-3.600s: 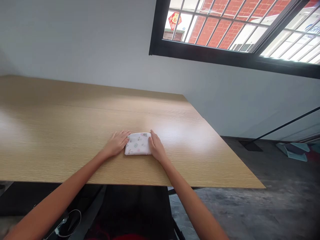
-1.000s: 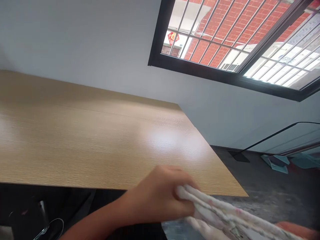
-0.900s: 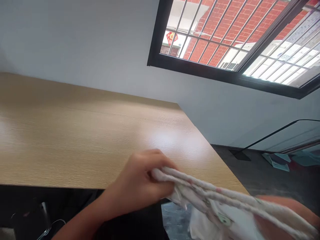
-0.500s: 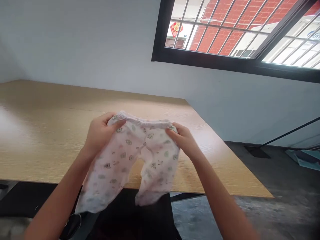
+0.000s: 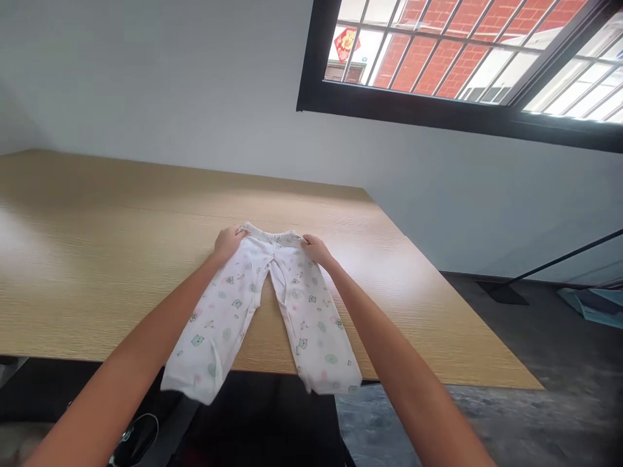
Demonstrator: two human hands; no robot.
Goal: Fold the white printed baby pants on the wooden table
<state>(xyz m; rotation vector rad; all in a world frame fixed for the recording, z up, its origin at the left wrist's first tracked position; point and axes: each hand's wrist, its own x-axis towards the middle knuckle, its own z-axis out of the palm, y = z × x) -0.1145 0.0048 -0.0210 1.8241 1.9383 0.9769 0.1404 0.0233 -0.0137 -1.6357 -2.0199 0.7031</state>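
A small pair of white pants (image 5: 311, 305) with green and pink animal prints lies spread over the wooden table (image 5: 121, 259). Its elastic waistband points away from me, and both leg ends reach past the table's near edge. My left hand (image 5: 230, 242) is closed on the left corner of the waistband. At the right corner, my right hand (image 5: 316, 249) pinches the cloth in the same way. The fabric between the two hands is drawn fairly flat, with some creases along the legs.
Beyond the table stands a pale wall (image 5: 170, 84) with a dark-framed barred window (image 5: 409, 104) at upper right. The table's right edge drops to a grey floor (image 5: 438, 421), where a thin black stand (image 5: 506, 295) rests. Below the near edge are dark items and a cable (image 5: 154, 428).
Both hands have moved forward and down, laying the pants from the air onto the table. The legs have straightened out and spread apart, and the hands are closer together.
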